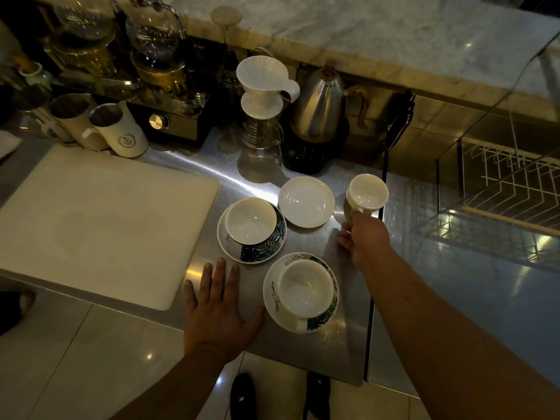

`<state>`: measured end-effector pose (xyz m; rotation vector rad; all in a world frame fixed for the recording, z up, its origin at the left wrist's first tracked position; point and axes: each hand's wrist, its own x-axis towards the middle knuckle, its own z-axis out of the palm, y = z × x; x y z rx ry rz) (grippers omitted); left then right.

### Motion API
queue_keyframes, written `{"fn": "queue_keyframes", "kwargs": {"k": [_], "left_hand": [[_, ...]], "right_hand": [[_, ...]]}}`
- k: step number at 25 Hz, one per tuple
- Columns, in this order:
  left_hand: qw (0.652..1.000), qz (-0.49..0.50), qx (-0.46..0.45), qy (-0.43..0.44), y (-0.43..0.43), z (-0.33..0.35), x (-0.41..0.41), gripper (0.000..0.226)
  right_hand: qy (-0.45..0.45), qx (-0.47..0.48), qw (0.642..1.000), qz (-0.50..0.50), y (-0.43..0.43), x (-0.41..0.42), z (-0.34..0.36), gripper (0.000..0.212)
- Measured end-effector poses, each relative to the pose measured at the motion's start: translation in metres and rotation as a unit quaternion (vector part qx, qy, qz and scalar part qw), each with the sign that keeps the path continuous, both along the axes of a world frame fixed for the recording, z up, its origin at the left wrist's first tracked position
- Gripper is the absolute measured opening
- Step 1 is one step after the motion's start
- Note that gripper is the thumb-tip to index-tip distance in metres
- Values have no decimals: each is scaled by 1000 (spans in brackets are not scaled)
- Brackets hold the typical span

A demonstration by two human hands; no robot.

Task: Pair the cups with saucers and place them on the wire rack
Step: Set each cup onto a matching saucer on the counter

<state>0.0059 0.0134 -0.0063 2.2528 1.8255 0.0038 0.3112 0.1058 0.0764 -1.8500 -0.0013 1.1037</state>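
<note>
Two white cups sit on leaf-patterned saucers on the steel counter: one cup on its saucer, another cup on a nearer saucer. A plain white saucer lies bare behind them. My right hand grips a third white cup by its handle, tilted, just right of the plain saucer. My left hand rests flat on the counter, fingers spread, left of the nearer saucer. The wire rack stands at the far right.
A pale cutting board covers the counter's left part. Behind the cups stand a white dripper on a glass server, a steel kettle on a black base, and metal pitchers. A glass panel fronts the rack.
</note>
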Motion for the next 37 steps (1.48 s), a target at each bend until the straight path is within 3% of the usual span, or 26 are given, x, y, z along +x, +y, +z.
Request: {"fn": "queue_keyframes", "kwargs": {"k": [6, 11, 16, 20, 28, 37], "left_hand": [[1000, 3, -7, -2, 0, 4, 0, 99], [1000, 2, -7, -8, 0, 5, 0, 99], [1000, -1, -6, 1, -1, 4, 0, 99], [1000, -3, -5, 6, 0, 3, -1, 99], [1000, -2, 3, 5, -1, 4, 1, 98], [1000, -3, -3, 4, 1, 3, 0, 98]], "right_hand": [[16, 6, 999, -32, 5, 5, -5, 14], [-29, 32, 999, -3, 10, 4, 2, 10], [36, 109, 993, -4, 19, -27, 10, 16], [42, 105, 993, 26, 17, -48, 6, 7], [20, 70, 992, 104, 9, -61, -3, 10], [20, 62, 990, 125, 9, -63, -6, 11]]}}
